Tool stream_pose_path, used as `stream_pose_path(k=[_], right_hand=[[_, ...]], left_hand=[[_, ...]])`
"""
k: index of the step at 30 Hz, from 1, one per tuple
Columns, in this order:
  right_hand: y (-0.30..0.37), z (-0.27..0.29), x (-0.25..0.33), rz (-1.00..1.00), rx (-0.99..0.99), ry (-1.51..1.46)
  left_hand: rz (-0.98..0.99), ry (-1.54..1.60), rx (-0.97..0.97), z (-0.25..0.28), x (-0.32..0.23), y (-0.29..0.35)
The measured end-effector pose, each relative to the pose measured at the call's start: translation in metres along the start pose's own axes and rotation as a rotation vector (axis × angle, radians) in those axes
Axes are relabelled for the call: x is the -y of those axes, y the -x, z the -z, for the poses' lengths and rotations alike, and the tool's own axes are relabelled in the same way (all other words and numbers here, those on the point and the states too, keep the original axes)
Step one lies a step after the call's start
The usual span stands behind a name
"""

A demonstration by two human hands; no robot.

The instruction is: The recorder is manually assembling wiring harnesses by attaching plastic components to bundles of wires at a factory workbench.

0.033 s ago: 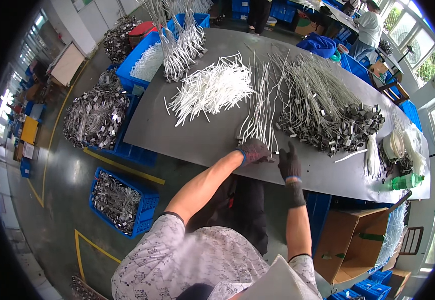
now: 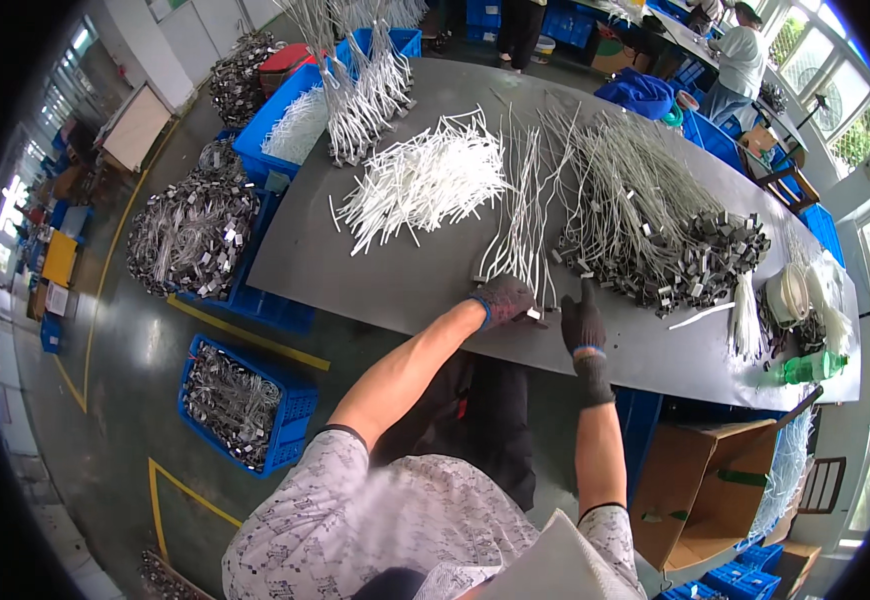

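Observation:
My left hand [image 2: 506, 299], in a dark knit glove, is closed at the near table edge around the lower ends of a loose bundle of thin white wires [image 2: 525, 240]. A small white-tipped dark end [image 2: 535, 314] sticks out beside its fingers. To its right is my right hand [image 2: 583, 322], gloved too, its fingers stretched away from me and apart. Its index fingertip is close to the near edge of a large pile of grey wires with dark end connectors [image 2: 645, 220]; contact cannot be made out.
The grey table [image 2: 315, 270] also bears a heap of short white tubes [image 2: 420, 180], a green bottle [image 2: 810, 367] and a white tape roll [image 2: 787, 292]. Blue crates of wires [image 2: 295, 400] stand on the left floor. A cardboard box [image 2: 675, 490] stands at lower right. Another person [image 2: 740, 60] works far right.
My right hand has shifted slightly, its index fingertip now nearer the grey wire pile. The white-tipped end by my left hand has moved slightly closer to me and left.

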State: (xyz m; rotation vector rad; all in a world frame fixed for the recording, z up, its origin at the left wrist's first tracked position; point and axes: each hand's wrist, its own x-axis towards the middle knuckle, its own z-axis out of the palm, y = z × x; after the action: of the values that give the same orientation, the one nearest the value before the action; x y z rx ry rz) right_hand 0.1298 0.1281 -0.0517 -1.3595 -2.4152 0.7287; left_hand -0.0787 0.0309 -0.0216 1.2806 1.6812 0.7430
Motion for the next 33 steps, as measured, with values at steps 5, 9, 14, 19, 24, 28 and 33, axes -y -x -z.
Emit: stream_pose_path(k=[5,9,14,19,24,28,33], right_hand=[[-0.059,-0.011,-0.056,0.113,-0.226,0.012],[-0.053,-0.009,-0.011,-0.055,-0.296,0.097],[-0.039,-0.012,-0.037,-0.283,-0.264,0.100],[-0.011,-0.017,-0.089,-0.629,-0.180,-1.127],[0.016,0.006,-0.025,-0.666,0.135,-1.928],[0.057,0.028,0.016,-0.596,0.191,-1.893],[0.158,0.003,-0.033,-0.432,-0.130,-0.920]], left_hand=[[-0.072,-0.077,-0.206,0.026,0.001,-0.001],[0.212,-0.264,-0.690,0.063,0.061,0.002],[0.517,-0.499,-0.879,0.111,0.128,-0.004],[0.733,-0.422,-0.637,0.131,0.132,-0.024],[0.675,-0.412,-0.570,0.126,0.127,-0.018],[0.534,0.155,-0.740,0.111,0.170,-0.014],[0.479,1.232,-0.565,0.094,0.213,0.017]])
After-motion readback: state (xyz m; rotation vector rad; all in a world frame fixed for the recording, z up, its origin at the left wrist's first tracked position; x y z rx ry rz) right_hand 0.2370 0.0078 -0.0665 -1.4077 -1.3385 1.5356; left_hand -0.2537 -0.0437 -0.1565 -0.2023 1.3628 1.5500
